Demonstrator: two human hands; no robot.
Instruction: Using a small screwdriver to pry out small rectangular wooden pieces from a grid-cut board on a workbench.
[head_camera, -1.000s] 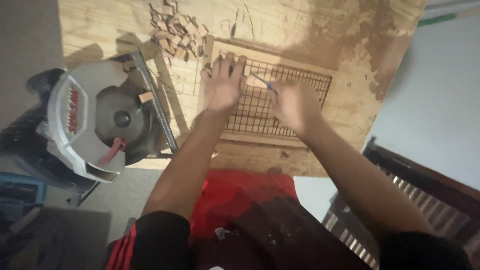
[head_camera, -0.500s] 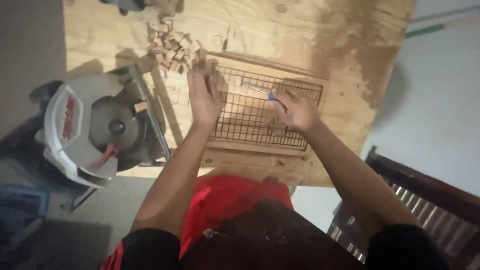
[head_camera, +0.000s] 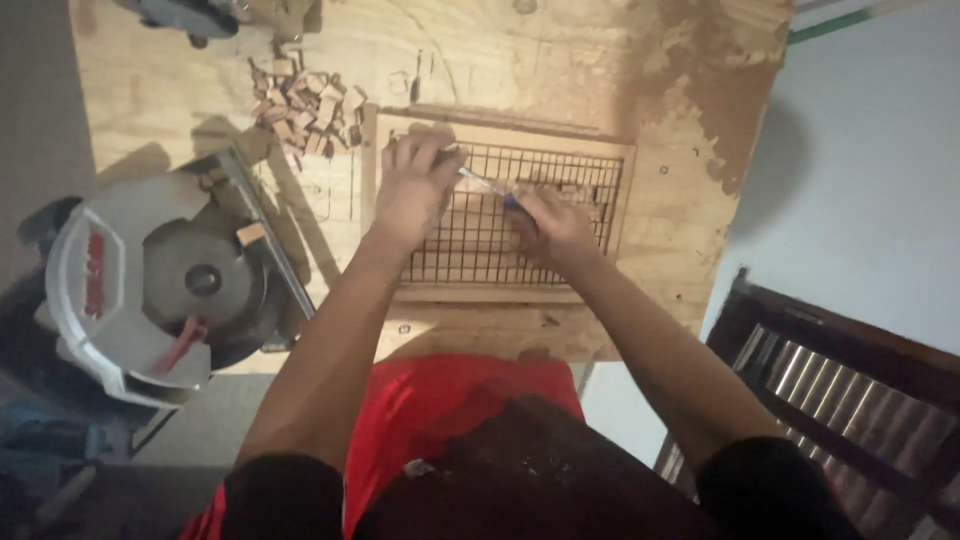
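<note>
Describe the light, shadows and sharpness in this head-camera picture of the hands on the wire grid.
Head view: warm, dim light on the plywood board; left hand and right hand slightly soft over the wire grid; the saw casts a dark shadow; corners fall murky.

Rough, matt plywood for the surface (head_camera: 680, 120), stained darker at one corner; bare pale wood for the frame (head_camera: 500, 293), filled with thin dark wire mesh (head_camera: 470, 240); small raw wooden offcuts (head_camera: 305, 105) piled beside; circular saw (head_camera: 150, 290) in smooth grey plastic with dull metal guard; red cloth (head_camera: 440, 400) below, matt.
</note>
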